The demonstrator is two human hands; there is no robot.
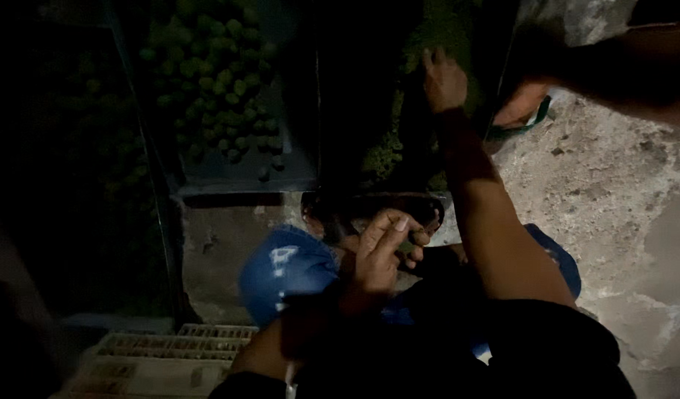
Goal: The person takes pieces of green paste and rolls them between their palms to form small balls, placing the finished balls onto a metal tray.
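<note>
While right hand (443,80) reaches into green fruit (214,81) — left hand (380,255) fingers pinching small dark piece (408,246), axis unclear

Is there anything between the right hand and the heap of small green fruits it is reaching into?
Nothing visible. The right hand is already stretched out into the dim green fruits at the far side, fingers among them. The left hand sits nearer, pinching one small dark piece, clear of that reach.

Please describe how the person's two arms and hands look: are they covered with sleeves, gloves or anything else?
The left hand and right hand are bare, without gloves. Both forearms are uncovered. Dark short sleeves seem to end near the upper arms. Something dark circles the left wrist, perhaps a band; the dim light hides details.
</note>
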